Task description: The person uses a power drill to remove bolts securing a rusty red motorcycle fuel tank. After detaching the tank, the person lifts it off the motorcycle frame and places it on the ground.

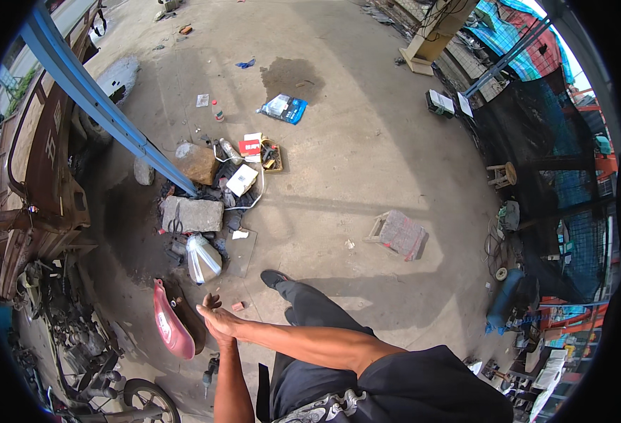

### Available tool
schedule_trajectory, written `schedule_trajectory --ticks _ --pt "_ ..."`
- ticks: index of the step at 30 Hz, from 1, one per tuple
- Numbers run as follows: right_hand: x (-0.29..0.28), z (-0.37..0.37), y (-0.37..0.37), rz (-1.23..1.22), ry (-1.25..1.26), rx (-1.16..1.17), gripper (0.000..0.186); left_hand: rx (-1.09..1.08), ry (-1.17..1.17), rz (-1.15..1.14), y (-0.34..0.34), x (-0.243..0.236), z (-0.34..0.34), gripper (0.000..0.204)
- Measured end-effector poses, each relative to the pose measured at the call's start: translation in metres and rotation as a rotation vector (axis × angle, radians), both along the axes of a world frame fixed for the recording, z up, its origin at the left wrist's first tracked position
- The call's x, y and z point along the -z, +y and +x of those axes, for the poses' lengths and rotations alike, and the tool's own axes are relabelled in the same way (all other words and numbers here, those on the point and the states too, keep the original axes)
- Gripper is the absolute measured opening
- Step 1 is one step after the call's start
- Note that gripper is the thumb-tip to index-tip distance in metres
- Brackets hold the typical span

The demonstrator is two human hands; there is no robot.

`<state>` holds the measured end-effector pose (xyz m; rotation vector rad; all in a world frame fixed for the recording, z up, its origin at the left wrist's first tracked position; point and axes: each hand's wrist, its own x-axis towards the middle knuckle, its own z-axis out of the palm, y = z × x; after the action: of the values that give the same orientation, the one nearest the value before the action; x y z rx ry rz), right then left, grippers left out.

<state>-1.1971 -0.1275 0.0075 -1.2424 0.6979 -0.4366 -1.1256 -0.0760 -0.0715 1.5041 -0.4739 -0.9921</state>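
Note:
My left hand point(213, 302) and my right hand point(220, 322) meet in front of me, the right lying across the left with the palms close together. Their fingers look loosely stretched, and no object shows between them. Part of the left hand is hidden under the right. Just left of the hands, a pinkish-red motorcycle fuel tank point(171, 326) lies on the ground. Close to the right of my fingers is a small reddish block point(238, 306). Beyond them stands a whitish plastic bag point(203, 259). A dark power tool point(210, 375) is beside my left forearm.
A blue post point(106, 106) rises among a concrete block point(193, 214), a rock point(196, 163) and a box of tools point(272, 156). A low stool point(400, 234) stands right of my feet. Motorcycle parts point(71, 338) crowd the left; a blue tank point(505, 299) is at right.

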Motion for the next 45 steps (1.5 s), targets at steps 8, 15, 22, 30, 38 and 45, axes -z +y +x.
schedule_trajectory --ticks 8,15,22,30,38,45 --pt "-0.057 -0.043 0.042 -0.602 -0.045 0.102 0.049 -0.255 1.606 -0.324 0.053 -0.028 -0.023 0.089" --pt "0.060 -0.265 0.017 -0.081 1.131 0.072 0.048 0.121 0.990 -0.256 0.016 -0.130 -0.054 0.060" --pt "0.129 -0.561 0.168 0.318 1.384 0.454 0.040 0.115 0.308 0.668 0.144 0.013 0.059 0.034" --pt "0.130 -0.616 0.279 0.385 1.360 0.240 0.016 0.786 0.034 1.157 0.041 0.040 -0.015 0.040" --pt "0.051 -0.562 0.201 0.865 0.612 1.432 0.029 1.134 -0.167 0.997 -0.204 0.026 -0.106 0.032" --pt "0.132 -0.469 0.307 1.303 0.603 1.818 0.026 1.276 -0.203 0.814 -0.382 0.026 -0.174 0.027"
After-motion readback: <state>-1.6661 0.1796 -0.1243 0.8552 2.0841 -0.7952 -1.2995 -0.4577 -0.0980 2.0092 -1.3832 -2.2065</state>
